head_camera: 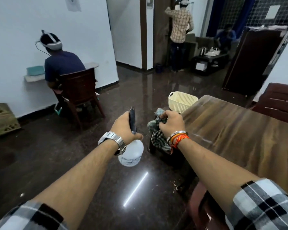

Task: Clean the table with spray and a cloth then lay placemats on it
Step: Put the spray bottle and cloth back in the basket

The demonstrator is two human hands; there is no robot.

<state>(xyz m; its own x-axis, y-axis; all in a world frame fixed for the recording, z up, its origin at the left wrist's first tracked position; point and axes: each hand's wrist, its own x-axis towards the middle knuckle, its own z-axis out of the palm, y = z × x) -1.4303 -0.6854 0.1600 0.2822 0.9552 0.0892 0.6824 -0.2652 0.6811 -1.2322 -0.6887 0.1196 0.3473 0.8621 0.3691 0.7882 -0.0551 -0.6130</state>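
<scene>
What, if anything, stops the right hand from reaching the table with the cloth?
Probably nothing, so yes: the right hand grips the cloth just beside the table, with nothing between them.

Glossy wooden table [239, 130], translucent plastic spray bottle [131, 153], checked woven cloth [158, 138].
</scene>
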